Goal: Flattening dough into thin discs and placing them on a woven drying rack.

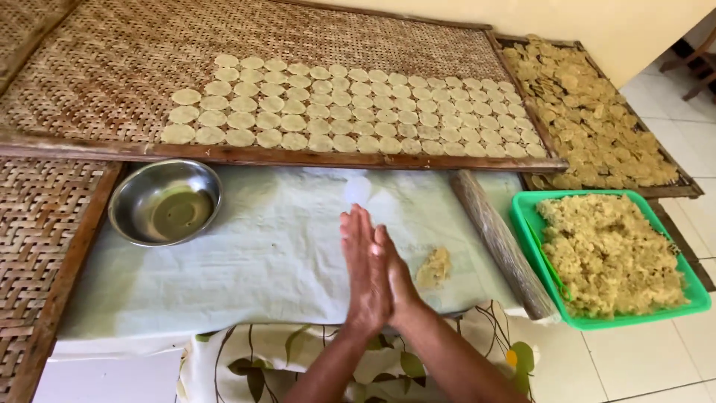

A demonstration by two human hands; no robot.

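**Two palms pressed flat over the cloth**

Several woven trays ring the table; at far left one mat (pixel 37 224) shows bare; a steel bowl (pixel 165 201) sits on the pale cloth (pixel 246 261); above it, a long tray (pixel 112 67) carries rows of flat discs (pixel 350 112); the left hand (pixel 363 269) and right hand (pixel 397 280) are pressed palm to palm, fingers straight, anything between them hidden; a dough lump (pixel 434 267) lies just beside them; then a rolling pin (pixel 500 242); then a green basket (pixel 675 254) of crumbly dough (pixel 608 250).

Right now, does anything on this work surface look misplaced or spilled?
Nothing stands out. The flat discs lie in neat rows on the woven tray, and one small dough lump sits beside the pressed-together hands.
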